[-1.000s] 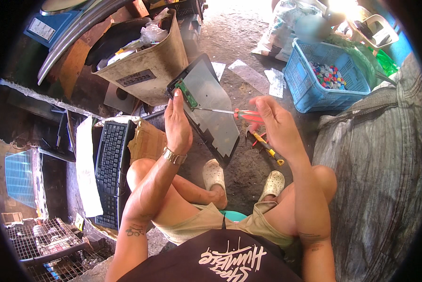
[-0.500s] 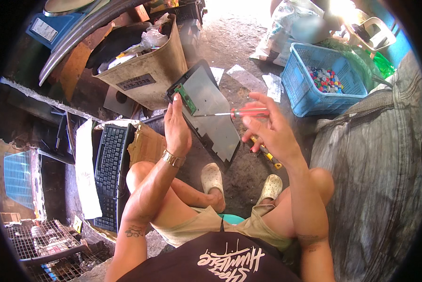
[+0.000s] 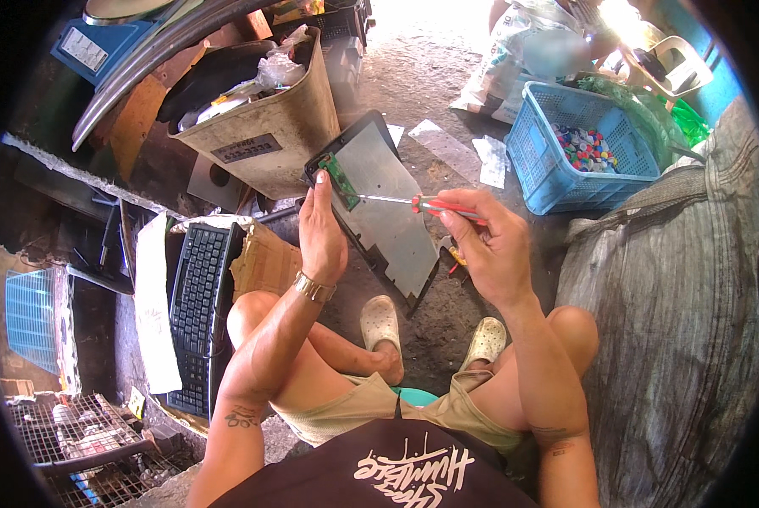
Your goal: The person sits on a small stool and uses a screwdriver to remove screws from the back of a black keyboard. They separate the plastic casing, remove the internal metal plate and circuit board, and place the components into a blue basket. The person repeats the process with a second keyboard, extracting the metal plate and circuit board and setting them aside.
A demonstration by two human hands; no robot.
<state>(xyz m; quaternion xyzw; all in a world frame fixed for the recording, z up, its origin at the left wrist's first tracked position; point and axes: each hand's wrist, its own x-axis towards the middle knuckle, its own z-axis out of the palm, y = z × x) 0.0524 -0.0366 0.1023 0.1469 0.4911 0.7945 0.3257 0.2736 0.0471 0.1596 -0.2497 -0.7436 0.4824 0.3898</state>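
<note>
A flat screen panel (image 3: 384, 212) with a grey metal back and black frame tilts in front of me, its upper end by the bin. My left hand (image 3: 322, 237) grips its left edge, thumb beside a small green circuit board (image 3: 342, 186); the other fingers are partly hidden. In my right hand (image 3: 494, 250) is a screwdriver (image 3: 451, 207) with a red handle, closed in the fingers. Its shaft points left, and the tip is at the board's lower right edge. A yellow-and-black tool (image 3: 457, 256) lies on the floor, partly behind my right hand.
A grimy bin (image 3: 269, 148) of scrap stands at the far left. To the right are a blue crate (image 3: 549, 182) with colourful bottle caps and a large grey woven sack (image 3: 659, 339). A black keyboard (image 3: 200, 313) rests at my left beside cardboard (image 3: 261, 258).
My right fingers, spread loosely around the screwdriver before, are now closed on its handle. The tip has moved slightly to the board's edge. The panel has shifted a little downward; my left hand keeps its hold.
</note>
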